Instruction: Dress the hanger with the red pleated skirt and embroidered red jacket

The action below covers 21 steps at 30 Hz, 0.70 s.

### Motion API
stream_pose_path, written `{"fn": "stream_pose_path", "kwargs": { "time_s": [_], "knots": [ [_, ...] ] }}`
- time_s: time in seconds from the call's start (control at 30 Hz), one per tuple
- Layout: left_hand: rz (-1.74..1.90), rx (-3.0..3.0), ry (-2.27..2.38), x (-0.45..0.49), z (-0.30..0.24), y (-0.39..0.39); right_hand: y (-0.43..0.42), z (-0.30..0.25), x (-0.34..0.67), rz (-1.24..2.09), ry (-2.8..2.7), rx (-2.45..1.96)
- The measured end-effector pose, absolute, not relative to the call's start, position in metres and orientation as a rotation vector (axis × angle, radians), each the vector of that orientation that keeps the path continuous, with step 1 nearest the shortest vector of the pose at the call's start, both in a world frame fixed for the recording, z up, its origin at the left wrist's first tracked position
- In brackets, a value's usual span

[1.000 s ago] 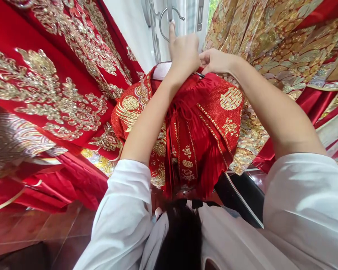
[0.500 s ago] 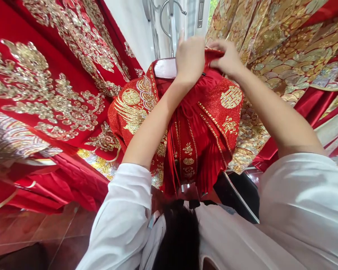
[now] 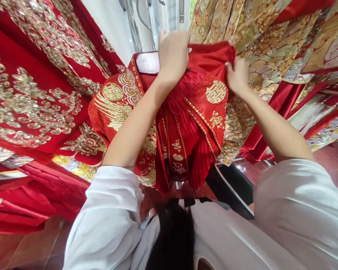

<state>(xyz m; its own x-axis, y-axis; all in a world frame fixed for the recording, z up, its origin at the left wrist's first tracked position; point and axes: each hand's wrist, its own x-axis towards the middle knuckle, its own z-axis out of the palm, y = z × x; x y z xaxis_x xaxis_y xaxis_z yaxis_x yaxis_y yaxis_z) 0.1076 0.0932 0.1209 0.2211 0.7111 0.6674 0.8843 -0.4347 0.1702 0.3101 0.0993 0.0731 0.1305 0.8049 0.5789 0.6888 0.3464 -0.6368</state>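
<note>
A red embroidered jacket (image 3: 112, 108) with gold motifs hangs in front of me, its collar turned to the top. A red pleated skirt (image 3: 195, 150) shows inside its open front. My left hand (image 3: 173, 56) is closed at the jacket's neckline, beside the hanger (image 3: 143, 18); the fingers hide exactly what is gripped there. My right hand (image 3: 239, 77) pinches the jacket's right shoulder edge, and the satiny red cloth is stretched between both hands. A small black piece pokes out beside the left hand.
Red gowns with gold beadwork (image 3: 45, 101) hang close on the left. Gold patterned garments (image 3: 270, 48) crowd the right side. Behind the hanger is a white door frame (image 3: 181, 15). A black object with a pale edge (image 3: 230, 183) is low at right, above reddish floor tiles (image 3: 333, 161).
My right hand has moved outward and down to the right, drawing the jacket's shoulder cloth out taut. The left hand stays at the neckline. The whole view has shifted slightly.
</note>
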Motion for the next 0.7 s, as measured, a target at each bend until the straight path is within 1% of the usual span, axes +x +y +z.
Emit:
{"fn": "stream_pose_path", "kwargs": {
  "time_s": [0.03, 0.13, 0.2, 0.23, 0.37, 0.53, 0.63, 0.7],
  "knots": [
    [-1.017, -2.241, -1.439, 0.109, 0.119, 0.085, 0.096, 0.070, 0.314, 0.063, -1.578, -1.442],
    [-0.954, -2.230, -1.160, 0.118, 0.100, 0.046, 0.085, 0.072, 0.333, -0.354, -1.488, -1.527],
    [-0.806, -2.354, -0.991, 0.124, 0.077, 0.023, 0.078, 0.079, 0.344, -0.465, -1.534, -1.551],
    [-0.783, -2.415, -0.982, 0.127, 0.064, 0.017, 0.074, 0.083, 0.348, -0.492, -1.563, -1.570],
    [-0.929, -2.556, -1.103, 0.135, 0.026, 0.035, 0.048, 0.099, 0.351, -0.636, -1.545, -1.697],
    [-1.070, -2.577, -1.192, 0.146, 0.016, 0.078, -0.022, 0.115, 0.318, -0.830, -1.548, -1.799],
    [-1.183, -2.599, -1.213, 0.151, 0.008, 0.091, -0.063, 0.100, 0.286, -0.916, -1.531, -1.829],
    [-1.404, -2.640, -1.258, 0.150, -0.003, 0.098, -0.076, 0.072, 0.271, -0.883, -1.590, -1.833]
  ]
}}
